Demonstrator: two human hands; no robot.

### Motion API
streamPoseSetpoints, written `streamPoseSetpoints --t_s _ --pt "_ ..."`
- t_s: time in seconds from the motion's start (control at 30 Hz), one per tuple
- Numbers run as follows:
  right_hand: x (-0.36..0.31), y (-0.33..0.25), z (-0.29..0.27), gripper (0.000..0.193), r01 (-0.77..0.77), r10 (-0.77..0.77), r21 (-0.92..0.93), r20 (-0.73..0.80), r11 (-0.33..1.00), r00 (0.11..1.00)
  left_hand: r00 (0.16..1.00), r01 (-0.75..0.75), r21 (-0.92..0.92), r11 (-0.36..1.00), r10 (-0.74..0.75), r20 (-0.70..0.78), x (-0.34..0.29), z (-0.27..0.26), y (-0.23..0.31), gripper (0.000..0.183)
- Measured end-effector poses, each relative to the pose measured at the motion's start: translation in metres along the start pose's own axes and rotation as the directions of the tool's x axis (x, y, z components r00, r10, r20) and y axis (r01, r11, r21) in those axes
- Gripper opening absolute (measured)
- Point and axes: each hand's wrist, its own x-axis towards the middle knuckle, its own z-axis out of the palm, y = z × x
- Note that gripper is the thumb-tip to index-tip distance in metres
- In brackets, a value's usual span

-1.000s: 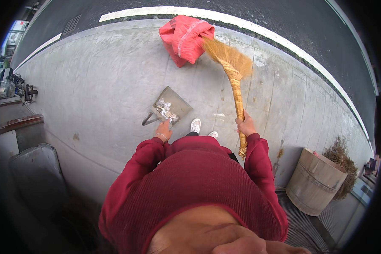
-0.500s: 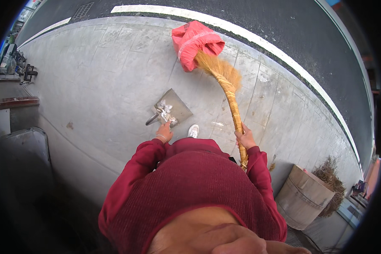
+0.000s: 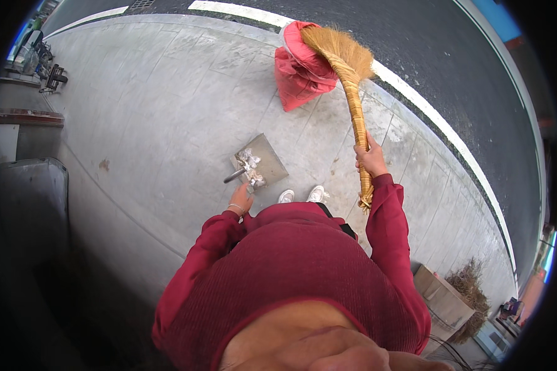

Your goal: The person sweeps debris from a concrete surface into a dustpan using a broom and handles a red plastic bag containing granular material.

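Head view: gripping a straw broom (image 3: 357, 114) in the right hand (image 3: 372, 161), showing its bristles (image 3: 348, 52) across a curbside pink bag (image 3: 297, 80); reaching the left hand (image 3: 241, 199) to a dustpan (image 3: 272, 164) of whitish scraps (image 3: 248, 158) left of the shoes (image 3: 316, 193), being unable to tell whether clasping it.

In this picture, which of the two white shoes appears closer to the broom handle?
The right shoe, on the side of the broom handle; the left shoe appears nearer the dustpan.
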Motion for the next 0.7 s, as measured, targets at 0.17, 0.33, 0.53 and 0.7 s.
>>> streamPoseSetpoints --t_s 0.17,0.33,0.53,0.7 --pt "0.087 0.009 0.005 0.070 0.077 -0.070 -0.273 0.034 0.959 0.997 0.999 0.021 -0.025 0.999 -0.023 -0.048 -0.008 0.022 -0.002 0.059" --pt "0.135 0.034 -0.004 0.069 0.016 0.023 -0.429 0.085 0.903 0.996 0.991 0.131 -0.006 0.991 -0.131 0.016 -0.001 0.029 0.020 0.060" --pt "0.116 0.034 -0.081 0.069 0.048 -0.008 -0.349 0.116 0.936 0.993 0.998 0.038 0.012 0.999 -0.039 0.046 0.036 0.034 0.086 0.060" --pt "0.124 0.083 -0.155 0.069 0.291 -0.386 -0.678 0.012 0.675 0.923 0.998 0.015 -0.042 0.999 -0.013 0.059 0.095 0.029 0.179 0.058"
